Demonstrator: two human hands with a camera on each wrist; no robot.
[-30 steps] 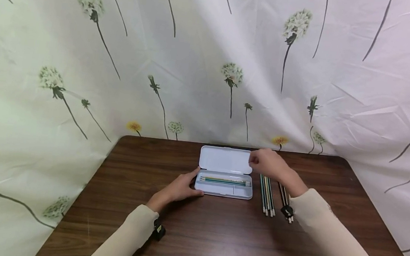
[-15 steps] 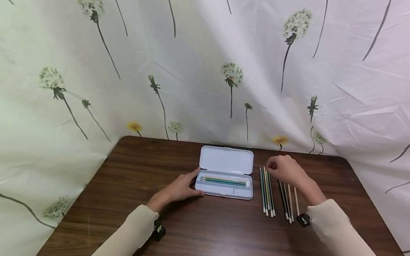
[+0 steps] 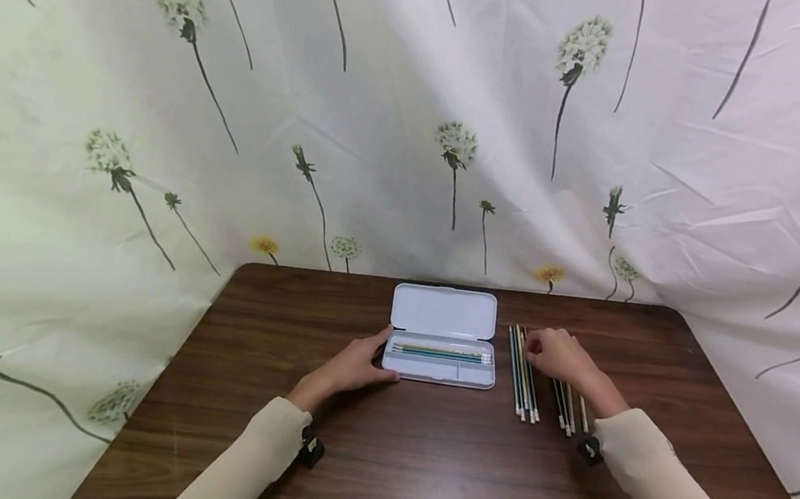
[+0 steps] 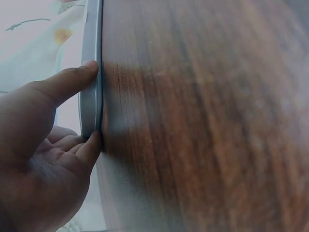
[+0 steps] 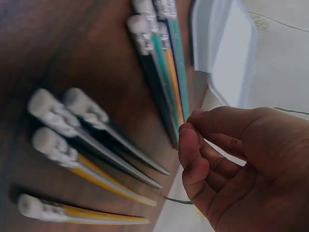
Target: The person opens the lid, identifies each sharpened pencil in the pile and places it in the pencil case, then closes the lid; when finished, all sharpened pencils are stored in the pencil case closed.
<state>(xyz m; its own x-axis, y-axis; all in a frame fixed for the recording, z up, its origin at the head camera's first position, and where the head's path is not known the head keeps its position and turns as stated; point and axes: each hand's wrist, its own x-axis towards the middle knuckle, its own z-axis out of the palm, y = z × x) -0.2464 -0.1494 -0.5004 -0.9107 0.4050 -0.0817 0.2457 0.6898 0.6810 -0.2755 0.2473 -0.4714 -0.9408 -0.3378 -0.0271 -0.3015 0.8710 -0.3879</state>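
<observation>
In the right-wrist view we see the thumb and forefinger of the right hand [image 3: 564, 360] with their tips together, the other fingers curled behind; we cannot tell whether a pencil lies between them. They are beside the pencil bundle [image 3: 522, 376], right of centre in the head view, where teal, dark and yellow shafts lie close together. The left hand [image 3: 354, 364] grips the left end of the pencil case [image 3: 424, 368] at centre frame, thumb and fingers set wide across its end. The lid [image 3: 443, 311] stands open behind, and a few pencils in the case [image 3: 436, 352] lie along its back compartment. Under the right wrist, we make out 4 loose pencils [image 5: 104, 176], erasers toward the lower edge of the head view. Farther out come the brown table [image 3: 392, 460] and the flowered cloth [image 3: 382, 142]. Our worry is that a narrow pinch among touching shafts could catch 2 or set neighbours rolling; a low right sleeve [image 3: 668, 481] could scatter those 4, and a loosened left grip could let the case slide.
</observation>
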